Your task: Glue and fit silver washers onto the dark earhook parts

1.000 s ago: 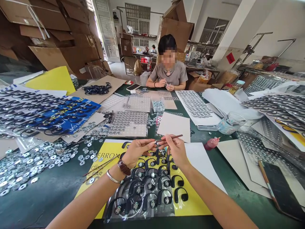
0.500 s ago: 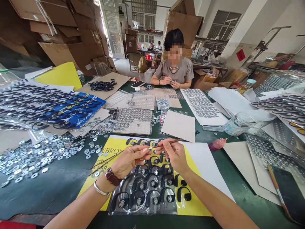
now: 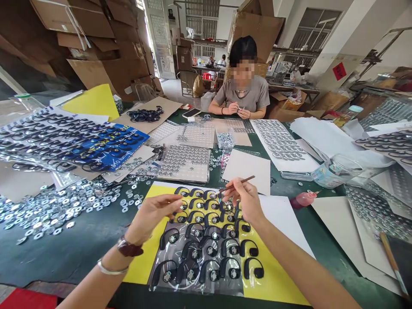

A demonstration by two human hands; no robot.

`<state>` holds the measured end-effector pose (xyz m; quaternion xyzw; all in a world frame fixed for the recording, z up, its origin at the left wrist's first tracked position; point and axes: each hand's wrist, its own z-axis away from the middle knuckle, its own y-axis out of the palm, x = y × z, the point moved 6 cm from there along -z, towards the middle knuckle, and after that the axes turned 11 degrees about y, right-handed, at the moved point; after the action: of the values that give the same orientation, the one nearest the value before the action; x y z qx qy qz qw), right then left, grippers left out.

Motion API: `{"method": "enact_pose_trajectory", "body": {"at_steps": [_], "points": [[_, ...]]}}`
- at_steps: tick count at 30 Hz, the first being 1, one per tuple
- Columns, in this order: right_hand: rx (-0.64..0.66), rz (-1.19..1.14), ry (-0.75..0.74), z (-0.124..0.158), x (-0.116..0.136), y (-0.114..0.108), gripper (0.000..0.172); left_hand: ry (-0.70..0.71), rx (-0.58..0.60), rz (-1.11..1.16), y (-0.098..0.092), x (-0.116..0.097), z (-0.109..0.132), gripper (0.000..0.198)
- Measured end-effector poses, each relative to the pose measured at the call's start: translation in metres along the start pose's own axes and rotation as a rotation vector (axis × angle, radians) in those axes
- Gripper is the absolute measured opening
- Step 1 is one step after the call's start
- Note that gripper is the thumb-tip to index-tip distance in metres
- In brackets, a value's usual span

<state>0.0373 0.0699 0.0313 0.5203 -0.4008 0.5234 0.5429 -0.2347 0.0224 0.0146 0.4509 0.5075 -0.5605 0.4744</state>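
Note:
My right hand (image 3: pixel 246 201), its fingers closed, grips a slim brown stick (image 3: pixel 248 178) like a brush handle; the tip points left over the sheet. My left hand (image 3: pixel 153 216) is pinched beside the upper rows, apart from the right. A thin dark end shows past its wrist, but what its fingers hold is hidden. Below both hands lies a yellow printed sheet (image 3: pixel 275 274), partly under clear film. Rows of black ear-hook-shaped pieces (image 3: pixel 252 249) cover it, many with a small silver round part in the bulb.
Loose metal washers (image 3: pixel 69 206) are heaped at left, beside blue sheets (image 3: pixel 125 148) of hooks. A pink squeeze bottle (image 3: pixel 303 200), grey cards (image 3: pixel 337 223) and a clear cup (image 3: pixel 334 171) stand or lie at right. Across the table, a co-worker (image 3: pixel 243 92) handles something small.
My hands have separated: the left moved left and down from the stick's tip, the right shifted slightly right with the stick. The view has turned a little left.

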Motion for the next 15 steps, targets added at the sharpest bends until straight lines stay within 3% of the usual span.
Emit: {"method": "enact_pose_trajectory", "body": {"at_steps": [3, 5, 8, 12, 15], "points": [[-0.150, 0.321, -0.223, -0.007, 0.007, -0.032, 0.037, 0.197, -0.209, -0.752, -0.053, -0.008, -0.006, 0.036], [-0.166, 0.475, -0.273, -0.011, 0.001, -0.041, 0.036, 0.360, -0.197, -1.061, -0.059, -0.011, -0.012, 0.038], [-0.135, 0.575, -0.292, -0.013, -0.015, -0.040, 0.038, 0.554, -0.035, -1.117, -0.031, -0.010, -0.018, 0.041], [-0.119, 0.610, -0.319, -0.015, -0.029, -0.035, 0.039, 0.674, 0.224, -1.029, 0.035, -0.017, -0.022, 0.034], [-0.112, 0.620, -0.315, -0.017, -0.035, -0.035, 0.038, 0.761, 0.338, -0.993, 0.075, -0.026, -0.026, 0.031]]}}
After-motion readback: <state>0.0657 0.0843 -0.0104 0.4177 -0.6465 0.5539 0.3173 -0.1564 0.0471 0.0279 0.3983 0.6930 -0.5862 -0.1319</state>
